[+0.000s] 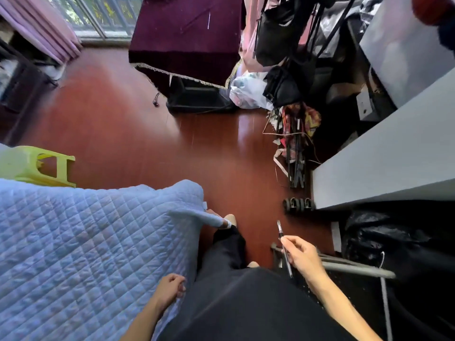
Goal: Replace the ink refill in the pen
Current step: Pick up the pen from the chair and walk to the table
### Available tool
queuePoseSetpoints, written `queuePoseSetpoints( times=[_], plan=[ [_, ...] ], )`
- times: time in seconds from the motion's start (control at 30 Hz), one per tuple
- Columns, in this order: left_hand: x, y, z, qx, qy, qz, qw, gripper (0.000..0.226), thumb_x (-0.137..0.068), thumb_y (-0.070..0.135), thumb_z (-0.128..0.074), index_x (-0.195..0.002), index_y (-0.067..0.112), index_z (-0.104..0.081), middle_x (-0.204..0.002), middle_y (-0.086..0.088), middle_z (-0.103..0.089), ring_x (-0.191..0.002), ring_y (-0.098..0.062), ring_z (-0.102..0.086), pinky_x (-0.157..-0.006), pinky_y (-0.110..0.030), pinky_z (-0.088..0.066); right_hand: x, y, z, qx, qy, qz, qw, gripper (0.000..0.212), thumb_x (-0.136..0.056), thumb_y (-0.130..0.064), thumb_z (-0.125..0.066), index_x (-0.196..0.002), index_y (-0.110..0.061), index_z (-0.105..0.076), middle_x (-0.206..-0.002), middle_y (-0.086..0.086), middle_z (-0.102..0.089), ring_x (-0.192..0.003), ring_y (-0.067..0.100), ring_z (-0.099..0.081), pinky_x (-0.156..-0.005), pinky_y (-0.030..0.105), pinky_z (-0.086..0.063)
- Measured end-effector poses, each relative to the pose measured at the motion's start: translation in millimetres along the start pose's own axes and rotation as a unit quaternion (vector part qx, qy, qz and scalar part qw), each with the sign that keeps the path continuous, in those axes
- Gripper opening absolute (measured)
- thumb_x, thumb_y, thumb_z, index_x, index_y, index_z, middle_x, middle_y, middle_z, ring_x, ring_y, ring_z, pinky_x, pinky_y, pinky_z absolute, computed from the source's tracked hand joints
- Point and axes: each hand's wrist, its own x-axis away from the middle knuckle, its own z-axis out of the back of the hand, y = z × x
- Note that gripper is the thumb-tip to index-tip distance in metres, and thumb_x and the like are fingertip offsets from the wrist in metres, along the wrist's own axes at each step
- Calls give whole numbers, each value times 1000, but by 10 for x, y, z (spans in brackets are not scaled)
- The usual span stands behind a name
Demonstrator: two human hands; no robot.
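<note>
My right hand [304, 257] grips a slim pen [283, 239] with a clear and black barrel, pinched between thumb and fingers, its tip pointing away over the floor. The pen's lower end reaches down past my palm toward my lap. My left hand [171, 289] rests at the edge of a blue quilted bed cover [86, 242], fingers loosely curled, and holds nothing that I can see. No separate ink refill shows in the head view.
I sit with dark trousers [246, 303] over a red-brown wooden floor [147, 134]. A grey desk edge [381, 166] runs at the right, with black bags below it. A yellow-green stool [37, 166] stands at the left. Clutter and a dark red covered table [187, 35] lie ahead.
</note>
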Motion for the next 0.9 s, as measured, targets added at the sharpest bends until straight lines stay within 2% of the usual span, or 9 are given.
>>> queuePoseSetpoints(
  times=[0.07, 0.17, 0.3, 0.4, 0.53, 0.63, 0.73, 0.83, 0.9],
  plan=[
    [-169, 197, 104, 11, -6, 2, 1000, 38, -101, -5, -48, -65, 6, -50, -45, -3, -47, -27, -5, -39, -28, -11, -27, -181, -244, -53, 6, 8, -2, 1000, 11, -103, -14, -72, -97, -11, -80, -66, -4, -70, -46, -8, -58, -49, 7, -47],
    [-365, 685, 270, 6, -12, -2, 1000, 33, -100, -3, -48, -68, 5, -50, -54, -9, -50, -38, -11, -42, -29, -12, -28, -434, -604, -125, 13, 25, -1, 1000, 10, -103, -18, -72, -98, -14, -81, -70, -1, -73, -43, -8, -57, -44, 7, -43],
    [-531, 1605, 458, 27, -20, -44, 998, 24, -100, 3, -49, -77, 6, -54, -70, -15, -55, -53, -16, -46, -41, -17, -37, -791, -1081, -213, 7, 34, 6, 999, 10, -102, -23, -73, -97, -21, -82, -73, -4, -77, -56, -7, -66, -61, 15, -51],
    [-662, 2273, 580, 46, -25, -84, 995, 24, -100, 5, -51, -77, 6, -55, -67, -10, -57, -52, -14, -46, -41, -14, -38, -1101, -1437, -296, -8, 27, -2, 1000, 9, -101, -26, -75, -96, -25, -83, -75, -6, -80, -69, 2, -73, -67, 19, -54],
    [-845, 3053, 719, 70, -15, -112, 991, 18, -99, 12, -53, -84, 7, -62, -70, -8, -62, -53, -13, -53, -47, -15, -42, -1661, -1947, -417, 2, 4, 8, 1000, 11, -102, -22, -73, -97, -24, -83, -75, -6, -79, -60, -7, -69, -57, 10, -53],
    [-986, 3449, 830, 83, 6, -121, 989, 16, -99, 14, -54, -89, 7, -65, -73, -5, -65, -51, -8, -59, -51, -14, -45, -2135, -2405, -497, 24, -23, 20, 999, 12, -103, -22, -72, -98, -21, -82, -74, -7, -77, -55, -8, -66, -53, 9, -50],
    [-1100, 3686, 938, 99, 33, -109, 988, 19, -100, 11, -53, -84, 9, -63, -67, -2, -63, -40, -1, -56, -43, -8, -42, -2581, -2888, -571, 49, -57, 30, 997, 11, -103, -23, -72, -99, -22, -82, -72, -11, -77, -59, -6, -68, -61, 14, -50],
    [-1167, 3770, 1070, 127, 60, -69, 988, 19, -101, 10, -53, -84, 9, -61, -68, -5, -62, -49, -10, -53, -40, -8, -40, -2961, -3362, -685, 77, -101, 40, 991, 12, -104, -19, -71, -99, -19, -81, -80, -2, -76, -63, 3, -66, -68, 21, -50],
    [-1185, 3749, 1149, 153, 72, -27, 985, 16, -100, 10, -53, -87, 7, -62, -71, -8, -63, -53, -14, -52, -41, -11, -41, -3177, -3637, -797, 89, -119, 45, 988, 12, -104, -19, -71, -98, -17, -81, -75, -6, -75, -57, -3, -63, -66, 19, -50]
  ],
)
